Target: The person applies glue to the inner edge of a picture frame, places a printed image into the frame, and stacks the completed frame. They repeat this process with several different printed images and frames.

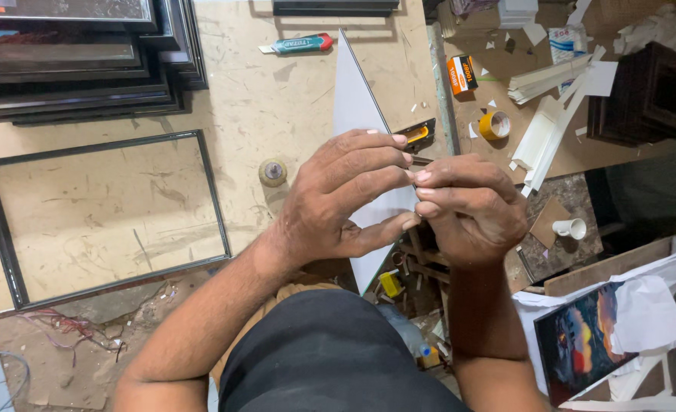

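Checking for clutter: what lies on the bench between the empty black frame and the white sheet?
Only a small round knob on bare bench, in the head view.

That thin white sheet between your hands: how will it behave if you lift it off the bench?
The white sheet looks stiff: its edges run straight with no sag beyond the table edge. It looks thin, so probably light, and possibly brittle. The left hand and right hand pinch at its edge.

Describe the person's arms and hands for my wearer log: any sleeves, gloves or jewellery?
Both forearms are bare to the frame's lower edge, with no sleeves in view. The left hand and right hand are bare: no gloves, rings, watch or wristband show. Fingernails are short. A black garment covers the torso below.
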`<state>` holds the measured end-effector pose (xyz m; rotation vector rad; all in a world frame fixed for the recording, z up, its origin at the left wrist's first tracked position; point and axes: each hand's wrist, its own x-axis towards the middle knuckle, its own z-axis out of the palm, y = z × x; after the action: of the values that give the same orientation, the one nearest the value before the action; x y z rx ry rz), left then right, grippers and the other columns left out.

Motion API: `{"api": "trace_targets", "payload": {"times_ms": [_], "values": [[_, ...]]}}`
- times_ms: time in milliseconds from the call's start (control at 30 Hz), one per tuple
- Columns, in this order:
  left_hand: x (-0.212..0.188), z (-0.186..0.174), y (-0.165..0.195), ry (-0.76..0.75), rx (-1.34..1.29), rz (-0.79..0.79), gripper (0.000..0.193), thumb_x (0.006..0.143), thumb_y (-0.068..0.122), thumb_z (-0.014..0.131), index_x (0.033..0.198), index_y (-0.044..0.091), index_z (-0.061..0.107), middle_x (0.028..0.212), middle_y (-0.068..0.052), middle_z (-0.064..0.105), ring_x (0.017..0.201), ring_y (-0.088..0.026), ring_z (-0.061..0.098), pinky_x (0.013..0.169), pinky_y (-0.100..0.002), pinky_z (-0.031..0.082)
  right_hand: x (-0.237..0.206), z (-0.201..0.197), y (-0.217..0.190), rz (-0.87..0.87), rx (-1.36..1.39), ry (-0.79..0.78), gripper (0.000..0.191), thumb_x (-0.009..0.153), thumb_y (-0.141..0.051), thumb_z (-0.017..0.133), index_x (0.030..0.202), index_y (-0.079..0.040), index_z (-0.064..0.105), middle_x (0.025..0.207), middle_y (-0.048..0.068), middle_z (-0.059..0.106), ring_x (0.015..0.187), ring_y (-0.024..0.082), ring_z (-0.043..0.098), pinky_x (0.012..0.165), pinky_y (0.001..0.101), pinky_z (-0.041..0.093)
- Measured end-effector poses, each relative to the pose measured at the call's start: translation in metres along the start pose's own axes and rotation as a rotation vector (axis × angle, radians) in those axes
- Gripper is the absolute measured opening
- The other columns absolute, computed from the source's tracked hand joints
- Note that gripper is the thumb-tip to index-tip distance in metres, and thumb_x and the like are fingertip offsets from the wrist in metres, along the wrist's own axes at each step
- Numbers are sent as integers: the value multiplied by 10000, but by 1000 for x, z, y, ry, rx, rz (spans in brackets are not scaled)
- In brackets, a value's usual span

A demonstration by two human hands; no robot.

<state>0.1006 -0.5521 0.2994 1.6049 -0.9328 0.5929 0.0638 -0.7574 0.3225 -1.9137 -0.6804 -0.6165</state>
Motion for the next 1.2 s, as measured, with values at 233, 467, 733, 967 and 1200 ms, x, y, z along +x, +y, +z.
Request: {"api": "trace_targets", "payload": {"times_ms": [233,467,733,967,1200], "values": [[-1,1,-3,28,-14,-33,337,921,176,861,1161,58,656,1221,-89,675,1293,-301,655,1109,-395,571,-2,-1,8,35,-19,60,152,1012,-83,769,1034,-18,633,1097,106,680,980,201,699,885,291,604],[-10,-11,5,46,47,-206,560,820,215,855,1235,75,507,1277,-138,523,1361,-293,516,1122,-453,542,-39,-13,34,254,105,336,226,1045,-170,623,1186,1,580,1188,157,701,1064,218,682,977,318,582],[-21,13,20,112,69,-509,757,1006,73,598,1558,47,81,1594,-378,166,1548,-465,241,1169,-444,433,-108,-45,59,775,-114,707,346,1033,-128,685,1272,104,587,1269,253,680,1179,360,719,985,403,616],[-20,3,22,261,-26,-908,608,1105,83,435,1651,89,168,1364,-252,547,1166,-319,616,1002,-357,536,-117,-92,88,877,119,1283,540,963,-149,631,1341,85,325,1329,303,563,1223,412,694,908,496,632],[-49,-38,79,604,323,-436,465,1116,-5,510,1532,32,306,1550,-201,397,1308,-203,536,1093,-334,500,-164,-62,164,852,661,1078,489,1021,-189,584,1433,40,452,1403,185,591,1319,318,596,1102,454,522]]}}
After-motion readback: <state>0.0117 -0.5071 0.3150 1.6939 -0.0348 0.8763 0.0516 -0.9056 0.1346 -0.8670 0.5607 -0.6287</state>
